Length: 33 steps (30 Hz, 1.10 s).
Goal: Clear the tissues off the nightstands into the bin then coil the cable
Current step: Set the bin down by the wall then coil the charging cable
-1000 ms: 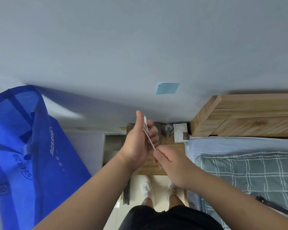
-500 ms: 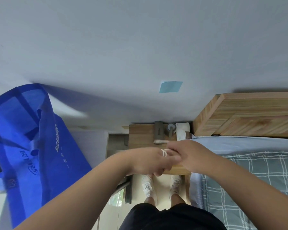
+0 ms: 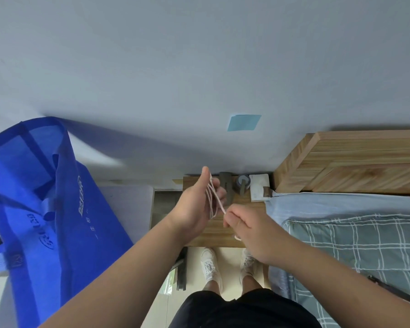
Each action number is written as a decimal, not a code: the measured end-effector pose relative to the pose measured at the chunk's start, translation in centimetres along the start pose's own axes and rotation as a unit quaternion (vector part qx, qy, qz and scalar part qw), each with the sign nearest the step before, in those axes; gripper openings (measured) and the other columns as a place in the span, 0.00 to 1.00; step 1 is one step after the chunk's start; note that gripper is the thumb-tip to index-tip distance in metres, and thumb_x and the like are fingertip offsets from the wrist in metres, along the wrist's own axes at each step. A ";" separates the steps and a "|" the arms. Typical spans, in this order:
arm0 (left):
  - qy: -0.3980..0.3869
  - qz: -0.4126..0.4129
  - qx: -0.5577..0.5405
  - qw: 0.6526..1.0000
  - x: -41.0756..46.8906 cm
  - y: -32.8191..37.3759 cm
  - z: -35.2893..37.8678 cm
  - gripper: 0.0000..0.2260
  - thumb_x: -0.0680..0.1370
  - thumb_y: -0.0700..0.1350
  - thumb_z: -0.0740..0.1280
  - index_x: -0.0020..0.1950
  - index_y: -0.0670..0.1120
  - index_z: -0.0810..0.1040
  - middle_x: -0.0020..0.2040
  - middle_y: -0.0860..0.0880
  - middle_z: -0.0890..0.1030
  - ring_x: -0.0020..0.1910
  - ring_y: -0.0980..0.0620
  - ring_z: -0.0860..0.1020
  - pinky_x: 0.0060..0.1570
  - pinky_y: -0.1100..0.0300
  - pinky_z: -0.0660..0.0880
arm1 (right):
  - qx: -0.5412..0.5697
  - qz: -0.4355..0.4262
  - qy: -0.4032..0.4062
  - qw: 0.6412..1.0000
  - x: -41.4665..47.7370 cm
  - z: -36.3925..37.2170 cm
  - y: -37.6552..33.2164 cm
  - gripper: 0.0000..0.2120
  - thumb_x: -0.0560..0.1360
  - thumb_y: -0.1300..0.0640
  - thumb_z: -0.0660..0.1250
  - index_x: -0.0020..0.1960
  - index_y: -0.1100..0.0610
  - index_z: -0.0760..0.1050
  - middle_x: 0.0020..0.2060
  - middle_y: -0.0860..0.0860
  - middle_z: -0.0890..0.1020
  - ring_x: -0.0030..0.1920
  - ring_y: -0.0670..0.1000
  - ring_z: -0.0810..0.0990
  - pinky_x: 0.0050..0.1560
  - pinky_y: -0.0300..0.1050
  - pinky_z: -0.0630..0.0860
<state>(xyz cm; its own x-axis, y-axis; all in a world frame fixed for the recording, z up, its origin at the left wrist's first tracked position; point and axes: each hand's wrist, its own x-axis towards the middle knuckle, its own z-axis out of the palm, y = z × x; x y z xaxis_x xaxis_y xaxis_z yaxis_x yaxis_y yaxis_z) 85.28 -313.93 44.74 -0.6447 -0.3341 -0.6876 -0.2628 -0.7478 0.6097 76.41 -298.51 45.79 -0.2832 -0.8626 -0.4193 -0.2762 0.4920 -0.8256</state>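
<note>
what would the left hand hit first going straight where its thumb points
Probably the wall behind the nightstand; the left hand seems to clear the grey object beside it, though depth is unclear.

The cable [image 3: 214, 196] looped on my left hand [image 3: 194, 208] looks like smooth white plastic, the nightstand [image 3: 213, 235] and the headboard [image 3: 353, 162] to its right are grained matt wood, the blue bag [image 3: 45, 197] at left thin cloth.

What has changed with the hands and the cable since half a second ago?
The left hand turned back upright, thumb up. The right hand drew away to the lower right, pulling a strand of cable taut between them. Both hands keep hold of the cable; the things on the nightstand and the blue bag stayed.
</note>
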 end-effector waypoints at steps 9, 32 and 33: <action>-0.184 -0.049 -0.038 0.981 -2.7 2.9 0.0 0.17 0.83 0.53 0.63 0.35 0.52 0.70 0.27 0.55 0.59 0.26 0.54 0.54 0.24 0.63 0.53 | -0.032 0.036 -0.047 0.998 0.9 -0.2 3.0 0.21 0.82 0.36 0.60 0.41 0.51 0.75 0.28 0.44 0.72 0.28 0.42 0.68 0.35 0.44 0.68; 0.029 -0.008 0.001 1.000 -0.2 -0.9 0.0 0.11 0.87 0.48 0.63 0.47 0.46 0.76 0.34 0.51 0.77 0.31 0.54 0.74 0.36 0.59 0.71 | 0.233 0.107 -0.063 0.965 0.1 3.0 0.4 0.13 0.86 0.53 0.60 0.48 0.56 0.80 0.32 0.50 0.82 0.31 0.50 0.77 0.33 0.42 0.75; 0.005 -0.012 -0.072 0.997 -0.2 -0.6 0.2 0.09 0.85 0.47 0.64 0.46 0.46 0.76 0.33 0.51 0.75 0.30 0.54 0.74 0.34 0.60 0.71 | 0.249 0.111 -0.059 0.960 0.0 3.3 0.5 0.14 0.86 0.53 0.61 0.47 0.58 0.80 0.33 0.51 0.83 0.33 0.51 0.78 0.35 0.44 0.76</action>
<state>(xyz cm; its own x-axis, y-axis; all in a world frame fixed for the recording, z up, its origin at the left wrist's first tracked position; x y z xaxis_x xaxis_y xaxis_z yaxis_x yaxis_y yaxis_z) 85.45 -313.26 44.60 -0.6320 -0.3194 -0.7061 -0.1719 -0.8306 0.5296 79.32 -298.71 44.12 -0.1697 -0.7649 -0.6213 0.2602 0.5733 -0.7769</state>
